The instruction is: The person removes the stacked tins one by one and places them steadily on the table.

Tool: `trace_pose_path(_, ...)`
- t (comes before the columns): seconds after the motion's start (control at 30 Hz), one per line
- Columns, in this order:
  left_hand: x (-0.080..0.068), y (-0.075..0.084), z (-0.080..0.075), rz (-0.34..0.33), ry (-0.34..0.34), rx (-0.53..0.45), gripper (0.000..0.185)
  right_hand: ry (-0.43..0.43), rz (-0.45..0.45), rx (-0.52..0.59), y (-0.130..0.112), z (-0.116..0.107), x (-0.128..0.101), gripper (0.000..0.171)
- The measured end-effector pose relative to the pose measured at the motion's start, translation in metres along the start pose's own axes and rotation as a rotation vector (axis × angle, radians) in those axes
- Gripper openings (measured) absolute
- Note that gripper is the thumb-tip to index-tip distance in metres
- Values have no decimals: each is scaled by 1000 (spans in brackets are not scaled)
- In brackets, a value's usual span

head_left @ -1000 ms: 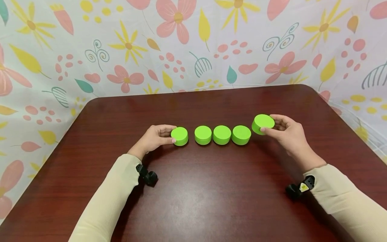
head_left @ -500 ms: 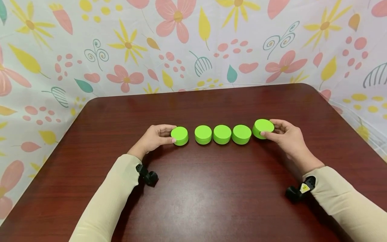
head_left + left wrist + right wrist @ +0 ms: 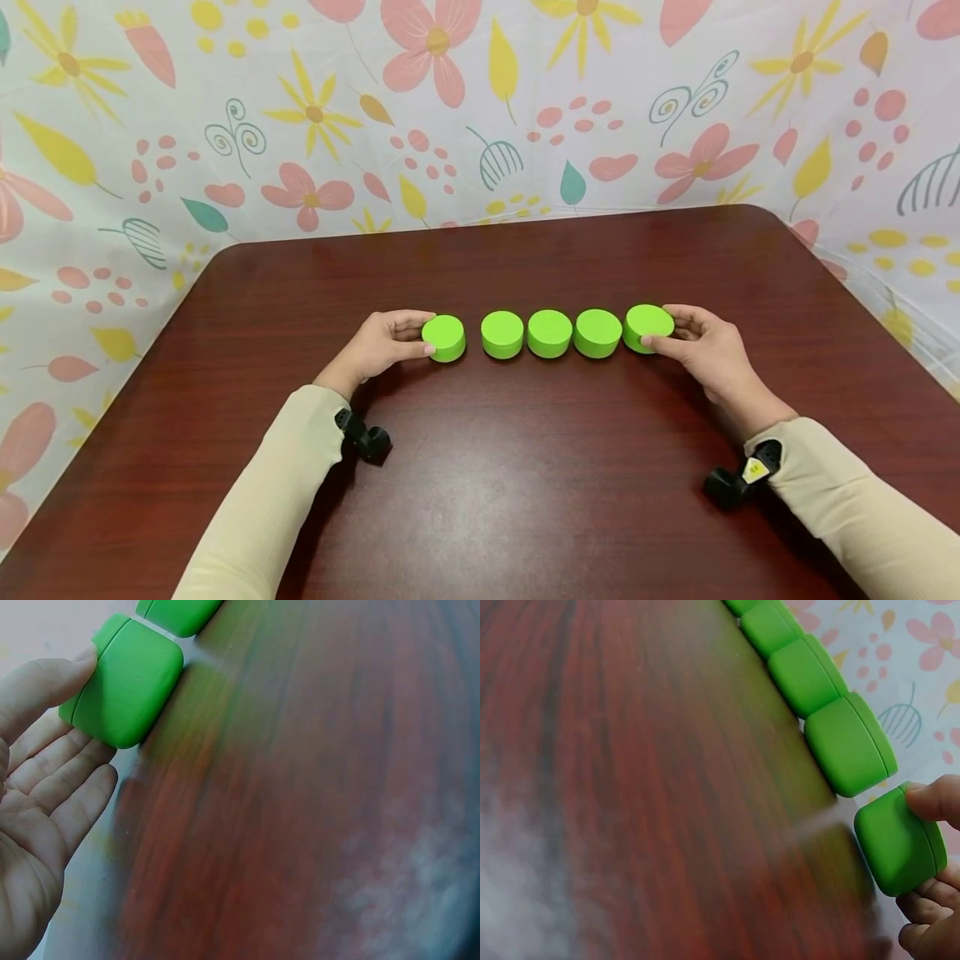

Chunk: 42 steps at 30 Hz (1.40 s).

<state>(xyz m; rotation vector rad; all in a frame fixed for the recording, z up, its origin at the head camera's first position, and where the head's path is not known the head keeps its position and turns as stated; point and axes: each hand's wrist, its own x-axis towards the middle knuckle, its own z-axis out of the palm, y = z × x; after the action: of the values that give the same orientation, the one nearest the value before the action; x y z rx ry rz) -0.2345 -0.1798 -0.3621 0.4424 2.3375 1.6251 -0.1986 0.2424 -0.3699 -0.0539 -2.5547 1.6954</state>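
Note:
Several round, lidded green containers stand in a row across the brown table. My left hand pinches the leftmost green container between thumb and fingers; the left wrist view shows the thumb at the lid seam of that container. At the row's other end my right hand grips the rightmost container by its side, close beside its neighbour. In the right wrist view a narrow gap separates the held container from the neighbouring one. Two more containers, one in the middle and one left of it, stand untouched.
The dark wooden table extends on all sides of the row. Behind it hangs a white cloth printed with flowers and leaves. A black wrist camera sits on the left sleeve, another camera on the right.
My right hand has lowered its container from above the table into line with the row's right end. The left hand keeps its grip in place.

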Motion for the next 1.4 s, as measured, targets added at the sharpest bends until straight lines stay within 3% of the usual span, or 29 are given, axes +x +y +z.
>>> trace_pose_path(0.7,1,0,0,7,6,-35,50,-1,11,3,2,0,-2,46)
trace_pose_path(0.97,-1,-1,1,13,10,-57,52,-12,27,-21,3,0,-3,54)
trace_pose_path(1.23,3,10,0,71,38,-28,51,-9,27,-22,3,0,-3,54)
trace_pose_path(1.4,4,13,2,58,22,-25,51,-15,29,-35,1,1,-4,57)
